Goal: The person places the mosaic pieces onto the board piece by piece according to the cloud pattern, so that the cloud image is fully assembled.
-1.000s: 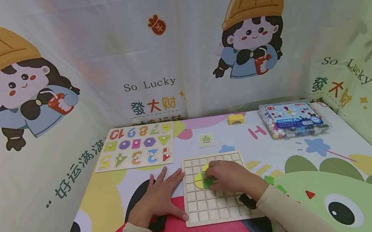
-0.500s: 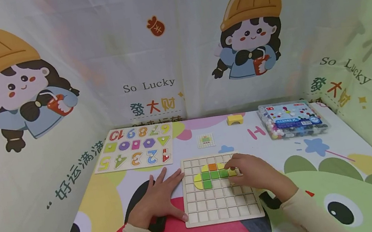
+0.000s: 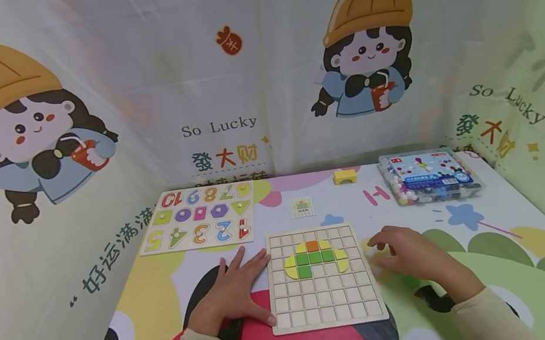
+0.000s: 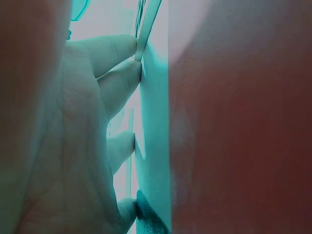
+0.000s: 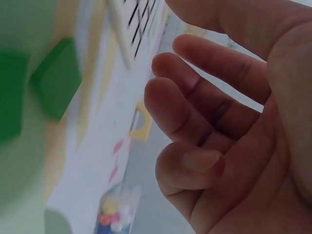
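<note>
A wooden grid board [image 3: 325,298] lies on the table, bearing an orange square [image 3: 312,245], several yellow rounded pieces [image 3: 291,268] and several green squares [image 3: 305,272]. Along its left edge my left hand [image 3: 230,292] rests with spread fingers, fingertips and thumb at the rim. My right hand [image 3: 414,254] hovers just off the board's right side, fingers loosely bent and nothing between them. The right wrist view shows loose green blocks [image 5: 57,80] on the table near that hand; in the head view the hand mostly hides them.
Behind the board lies a small pattern card [image 3: 302,207]. A number-and-shape puzzle [image 3: 196,212] is at back left. A yellow arch block [image 3: 345,176] and a clear plastic box of beads [image 3: 431,174] stand at back right. Printed curtains surround the table.
My right hand has moved right, from over the coloured pieces to beyond the board's edge, uncovering the pattern with a yellow piece at its right end. My left hand has stayed put.
</note>
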A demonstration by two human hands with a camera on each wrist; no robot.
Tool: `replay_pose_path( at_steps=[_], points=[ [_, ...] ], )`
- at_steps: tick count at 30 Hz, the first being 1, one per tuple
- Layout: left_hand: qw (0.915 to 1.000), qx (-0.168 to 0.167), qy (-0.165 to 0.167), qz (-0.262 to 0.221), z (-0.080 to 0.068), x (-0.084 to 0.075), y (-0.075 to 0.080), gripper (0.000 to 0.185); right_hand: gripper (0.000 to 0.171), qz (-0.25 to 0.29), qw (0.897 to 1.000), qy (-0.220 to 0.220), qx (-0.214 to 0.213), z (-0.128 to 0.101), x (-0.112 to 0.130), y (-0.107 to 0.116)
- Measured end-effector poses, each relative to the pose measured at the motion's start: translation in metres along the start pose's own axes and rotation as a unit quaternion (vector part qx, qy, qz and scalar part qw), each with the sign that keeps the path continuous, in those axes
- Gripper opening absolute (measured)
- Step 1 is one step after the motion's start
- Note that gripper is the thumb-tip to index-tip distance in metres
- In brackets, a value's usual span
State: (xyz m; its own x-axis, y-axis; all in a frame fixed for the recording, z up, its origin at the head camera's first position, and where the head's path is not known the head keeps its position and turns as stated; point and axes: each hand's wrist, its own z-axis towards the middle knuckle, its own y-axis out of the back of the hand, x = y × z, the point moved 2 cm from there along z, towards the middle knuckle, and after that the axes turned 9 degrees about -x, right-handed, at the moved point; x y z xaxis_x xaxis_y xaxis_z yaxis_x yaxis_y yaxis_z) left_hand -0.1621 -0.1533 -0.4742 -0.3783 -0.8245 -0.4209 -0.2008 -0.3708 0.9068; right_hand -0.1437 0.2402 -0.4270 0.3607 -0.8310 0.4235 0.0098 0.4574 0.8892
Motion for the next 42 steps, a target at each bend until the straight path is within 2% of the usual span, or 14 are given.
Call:
replay_pose_path(
  at_steps=[5, 11, 23, 31, 42],
  points=[
    [1.0000, -0.004, 0.000, -0.006, 0.001, 0.000, 0.000, 0.128, 0.030, 0.006, 1.000, -0.014, 0.002, -0.009, -0.016, 0.005],
    [0.9999, -0.003, -0.002, -0.012, 0.000, 0.000, -0.001, 0.127, 0.035, -0.011, 0.999, -0.043, 0.021, -0.016, -0.031, 0.007],
    [0.9999, -0.007, -0.006, -0.010, -0.001, -0.002, 0.000, 0.126, 0.039, -0.029, 0.999, -0.030, 0.003, -0.029, -0.047, 0.007],
    [1.0000, -0.004, -0.006, -0.007, 0.001, 0.001, -0.002, 0.127, 0.037, 0.023, 0.999, -0.030, 0.027, -0.030, -0.046, -0.002],
    [0.9999, -0.008, -0.005, -0.004, 0.000, 0.002, -0.002, 0.128, 0.029, 0.011, 0.998, -0.047, 0.028, -0.027, -0.044, -0.010]
  ],
)
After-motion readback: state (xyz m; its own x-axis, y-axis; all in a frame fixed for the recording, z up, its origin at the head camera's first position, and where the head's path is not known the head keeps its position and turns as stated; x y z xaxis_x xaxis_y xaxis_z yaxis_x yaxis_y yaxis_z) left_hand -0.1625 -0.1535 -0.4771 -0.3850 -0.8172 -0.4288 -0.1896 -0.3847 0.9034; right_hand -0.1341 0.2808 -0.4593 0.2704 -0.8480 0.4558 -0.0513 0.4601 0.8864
